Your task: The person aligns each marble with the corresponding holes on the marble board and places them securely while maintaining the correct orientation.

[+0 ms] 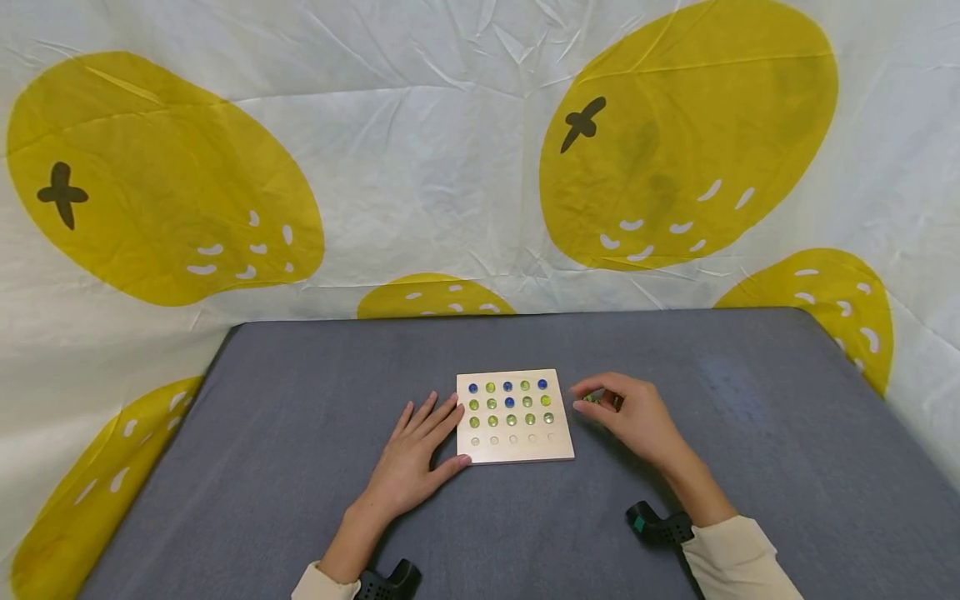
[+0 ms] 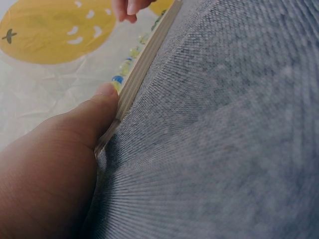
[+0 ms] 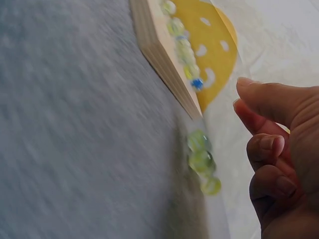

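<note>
Board [image 1: 517, 452], pale and wooden, lies flat on the grey cloth [image 1: 375, 358], its left side under the left hand [image 1: 412, 467], whose fingers are outstretched and grasp nothing; this light contact probably steadies it against sliding. Right hand [image 1: 630, 412] hovers just beside the opposite edge, fingers bent, thumb and index fingertips slightly parted, with no marble visible between them. Blue marbles [image 1: 510, 402] and green marbles [image 1: 530, 419] sit in three rows of hollows, which likely stop them rolling, while the row nearest the person shows only bare hollows [image 1: 513, 438]. Loose marbles [image 3: 202, 162], all green, rest near the board's right side, a spot that seems handy for the right fingers.

From the head, the hand hides much of that loose group; the right wrist view shows three in a line, plus the hand's curled lower fingers. The left wrist view shows the thumb meeting the board's edge, yet only the head view gives the full layout of rows
</note>
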{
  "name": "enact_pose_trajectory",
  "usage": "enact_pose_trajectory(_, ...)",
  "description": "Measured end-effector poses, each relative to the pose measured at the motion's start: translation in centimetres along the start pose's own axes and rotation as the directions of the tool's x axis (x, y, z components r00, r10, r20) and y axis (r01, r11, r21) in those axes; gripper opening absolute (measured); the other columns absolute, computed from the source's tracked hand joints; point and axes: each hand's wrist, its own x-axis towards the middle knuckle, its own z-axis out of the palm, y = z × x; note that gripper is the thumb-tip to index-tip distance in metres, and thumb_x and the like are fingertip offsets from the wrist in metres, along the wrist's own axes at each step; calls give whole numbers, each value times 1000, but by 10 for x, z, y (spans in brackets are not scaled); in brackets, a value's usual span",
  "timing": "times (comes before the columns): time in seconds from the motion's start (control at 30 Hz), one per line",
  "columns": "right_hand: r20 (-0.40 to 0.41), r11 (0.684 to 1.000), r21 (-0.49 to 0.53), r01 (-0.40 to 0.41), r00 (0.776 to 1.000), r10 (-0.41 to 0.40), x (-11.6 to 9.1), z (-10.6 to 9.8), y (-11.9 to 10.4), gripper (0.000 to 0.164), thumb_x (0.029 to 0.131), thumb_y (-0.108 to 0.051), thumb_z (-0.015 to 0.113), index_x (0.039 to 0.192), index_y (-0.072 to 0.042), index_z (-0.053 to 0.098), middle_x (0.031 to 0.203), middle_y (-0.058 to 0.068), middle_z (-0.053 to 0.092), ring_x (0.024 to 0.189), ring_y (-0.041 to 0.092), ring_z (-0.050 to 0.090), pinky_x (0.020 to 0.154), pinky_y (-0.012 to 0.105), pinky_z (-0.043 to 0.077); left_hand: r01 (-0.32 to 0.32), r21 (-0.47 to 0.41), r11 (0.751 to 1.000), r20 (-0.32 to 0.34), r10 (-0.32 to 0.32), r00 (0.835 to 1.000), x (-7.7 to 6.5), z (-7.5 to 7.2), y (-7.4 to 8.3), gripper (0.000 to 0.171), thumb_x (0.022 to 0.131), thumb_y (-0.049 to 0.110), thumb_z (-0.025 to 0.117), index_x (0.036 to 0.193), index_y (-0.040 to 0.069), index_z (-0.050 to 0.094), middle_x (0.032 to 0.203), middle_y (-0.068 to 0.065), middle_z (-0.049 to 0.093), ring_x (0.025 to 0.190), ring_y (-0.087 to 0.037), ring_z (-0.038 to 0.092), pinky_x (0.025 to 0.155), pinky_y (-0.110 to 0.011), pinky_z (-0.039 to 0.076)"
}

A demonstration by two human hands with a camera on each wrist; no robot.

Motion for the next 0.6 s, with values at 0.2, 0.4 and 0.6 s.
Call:
enact_pose_trajectory(0.2,-20,1000,-28,-10,1000,10,-1,-12,9,17,83,-17,77,99,-14,74,65,-4,53,53,11,42,44,24,35,-1,1,1000,-3,1,1000,0,1,-1,70,91,53,58,148,18,39,153,1,32,142,-28,23,114,-52,11)
enact_pose_trajectory(0.4,-25,999,-45,-8,1000,7,-2,-18,18,17,82,-15,77,99,-13,74,71,-2,58,54,12,44,45,23,36,0,4,1000,-2,0,1000,-1,2,-1,70,91,54,57,148,18,38,153,2,32,142,-27,23,115,-52,11)
enact_pose_trajectory(0.6,2,1000,-24,7,1000,-7,-3,-21,22,15,81,-14,78,95,-16,75,75,-7,63,55,11,46,47,23,38,-1,7,1000,-7,1,1000,-1,3,-1,70,91,53,57,148,18,39,153,1,32,142,-27,23,115,-52,11)
